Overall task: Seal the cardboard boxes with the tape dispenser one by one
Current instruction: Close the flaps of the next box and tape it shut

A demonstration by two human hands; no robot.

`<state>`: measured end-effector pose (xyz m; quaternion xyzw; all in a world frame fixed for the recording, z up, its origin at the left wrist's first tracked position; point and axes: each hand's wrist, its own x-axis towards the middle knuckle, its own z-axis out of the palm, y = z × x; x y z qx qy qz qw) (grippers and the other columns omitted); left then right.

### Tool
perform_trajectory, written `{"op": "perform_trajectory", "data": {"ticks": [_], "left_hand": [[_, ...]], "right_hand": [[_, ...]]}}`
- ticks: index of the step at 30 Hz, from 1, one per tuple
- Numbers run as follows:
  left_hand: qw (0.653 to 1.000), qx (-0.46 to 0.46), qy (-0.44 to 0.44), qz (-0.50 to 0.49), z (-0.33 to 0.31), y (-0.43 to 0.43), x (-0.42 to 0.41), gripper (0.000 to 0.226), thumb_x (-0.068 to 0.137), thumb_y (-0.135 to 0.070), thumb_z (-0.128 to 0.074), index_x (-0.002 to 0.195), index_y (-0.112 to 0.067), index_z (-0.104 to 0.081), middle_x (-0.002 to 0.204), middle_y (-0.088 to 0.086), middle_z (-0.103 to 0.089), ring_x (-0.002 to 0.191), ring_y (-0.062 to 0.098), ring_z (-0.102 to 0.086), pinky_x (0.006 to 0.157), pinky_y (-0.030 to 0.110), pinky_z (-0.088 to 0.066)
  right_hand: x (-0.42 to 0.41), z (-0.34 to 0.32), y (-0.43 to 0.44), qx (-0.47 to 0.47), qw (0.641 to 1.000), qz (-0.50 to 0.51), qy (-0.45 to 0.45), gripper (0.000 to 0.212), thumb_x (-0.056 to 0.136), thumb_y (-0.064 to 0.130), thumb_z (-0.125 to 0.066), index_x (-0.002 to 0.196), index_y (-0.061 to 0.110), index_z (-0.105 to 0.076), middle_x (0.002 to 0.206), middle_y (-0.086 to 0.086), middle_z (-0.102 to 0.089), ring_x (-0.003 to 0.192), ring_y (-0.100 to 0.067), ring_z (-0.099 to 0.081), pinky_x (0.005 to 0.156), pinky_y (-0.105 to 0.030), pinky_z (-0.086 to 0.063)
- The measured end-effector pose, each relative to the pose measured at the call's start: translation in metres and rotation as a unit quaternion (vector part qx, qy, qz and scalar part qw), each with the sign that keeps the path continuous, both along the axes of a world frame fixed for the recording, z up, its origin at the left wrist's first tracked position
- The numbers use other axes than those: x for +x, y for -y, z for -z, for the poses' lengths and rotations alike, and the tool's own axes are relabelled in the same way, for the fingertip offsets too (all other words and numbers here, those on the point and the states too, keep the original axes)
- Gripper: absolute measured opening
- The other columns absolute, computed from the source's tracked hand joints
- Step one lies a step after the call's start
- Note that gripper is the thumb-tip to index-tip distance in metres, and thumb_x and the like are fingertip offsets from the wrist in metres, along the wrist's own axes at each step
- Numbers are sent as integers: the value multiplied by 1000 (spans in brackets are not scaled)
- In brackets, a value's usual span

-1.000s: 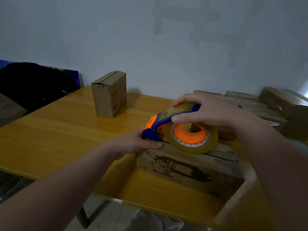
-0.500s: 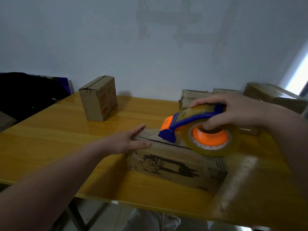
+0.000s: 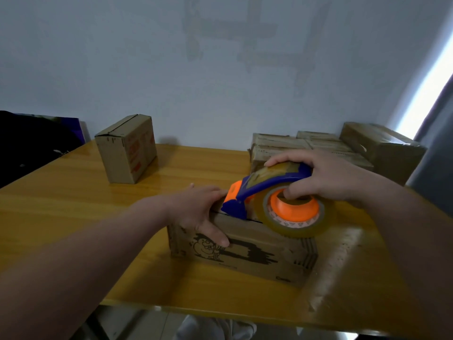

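Head view: the right hand point(image 3: 326, 175) grips the tape dispenser point(image 3: 264, 190), fingers curled over its blue handle and thumb hooked at the orange core of the tape roll point(image 3: 294, 227). The dispenser's nose touches the top seam of the printed cardboard box point(image 3: 257, 256), which lies directly under both hands. The left hand point(image 3: 198, 212) is spread flat on that box's left end, fingers across the top and thumb down the front face, bracing it and gripping nothing.

Next to the nose the seam shows as a dark, bare line. Whether tape already covers the stretch beneath the roll is hidden, so this box looks only partly sealed at best.

Beyond the left hand a small upright box point(image 3: 126, 150) stands on the surface point(image 3: 73, 212), its flaps closed with no tape visible, probably waiting its turn. Beyond the right hand sits a stack of boxes point(image 3: 277, 146). Some look glossy, perhaps taped, but that cannot be confirmed.
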<state>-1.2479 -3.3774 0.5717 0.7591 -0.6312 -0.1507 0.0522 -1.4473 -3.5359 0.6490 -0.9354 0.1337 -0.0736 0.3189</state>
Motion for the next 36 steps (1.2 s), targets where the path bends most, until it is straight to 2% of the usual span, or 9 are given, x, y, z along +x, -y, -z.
{"op": "perform_trajectory", "data": {"ticks": [2, 5, 9, 16, 20, 26, 31, 33, 36], "left_hand": [[1000, -15, -4, 0, -2, 1, 6, 93, 63, -58, -78, 139, -29, -35, 131, -9, -42, 121, 12, -39, 109, 35, -31], [1000, 2, 3, -5, -6, -7, 24, 89, 59, -58, -81, 132, -26, -43, 121, -10, -45, 112, 10, -44, 100, 33, -43], [999, 34, -7, -19, -12, -27, 57, 94, 49, -65, -78, 129, -28, -46, 122, -11, -45, 114, 10, -46, 100, 35, -45], [998, 11, -59, -33, -4, -38, 67, 90, 49, -59, -75, 128, -28, -44, 121, -10, -45, 113, 10, -45, 98, 27, -43], [998, 2, -59, -30, -2, -40, 66, 90, 52, -58, -76, 130, -30, -42, 123, -10, -44, 115, 9, -45, 98, 33, -45], [998, 41, -9, -42, -5, -41, 60, 115, 48, -69, -63, 145, -21, -23, 128, -10, -36, 118, 11, -36, 106, 31, -34], [997, 48, 21, -55, -2, -41, 58, 136, 37, -88, -61, 148, -24, -15, 140, -10, -30, 129, 15, -29, 110, 33, -27], [996, 50, 35, -64, 0, -44, 55, 140, 39, -93, -51, 151, -23, -6, 152, -10, -17, 141, 19, -16, 115, 38, -14], [990, 55, 77, -105, 6, -51, 49, 151, 35, -100, -36, 150, -16, 12, 159, -1, 10, 146, 17, 8, 112, 32, 4]], "right_hand": [[3, -1, -2, 8, 1000, 4, 4, 52, 75, 16, -75, 116, 42, -58, 104, 13, -60, 88, -9, -62, 68, -20, -51], [15, -1, -11, 5, 1000, -1, 10, 51, 75, 21, -76, 115, 46, -57, 103, 15, -60, 87, -8, -61, 72, -23, -53], [44, 2, -30, -2, 999, -20, 36, 50, 75, 24, -76, 117, 43, -56, 97, 19, -56, 75, 7, -56, 53, -6, -42], [61, 0, -36, 21, 999, -25, 21, 51, 73, 24, -77, 117, 41, -57, 98, 16, -57, 83, -7, -60, 66, -20, -47], [51, -4, -30, -19, 999, -34, 1, 54, 73, 26, -77, 118, 46, -54, 98, 15, -58, 80, -5, -60, 63, -17, -43], [9, -12, -4, -38, 998, -19, -54, 57, 75, 20, -76, 116, 52, -53, 101, 12, -61, 77, -5, -61, 65, -19, -47], [-5, 0, 0, -3, 1000, -13, -16, 58, 77, 6, -71, 114, 46, -55, 82, 15, -59, 63, 2, -57, 54, -9, -43], [-6, 1, -2, 3, 1000, -12, -5, 57, 77, 3, -69, 117, 42, -56, 77, 14, -58, 58, 4, -55, 51, -8, -41], [-6, 0, -3, -1, 1000, -12, -2, 55, 78, 1, -67, 119, 36, -57, 72, 16, -58, 54, 6, -54, 48, -7, -39]]}}
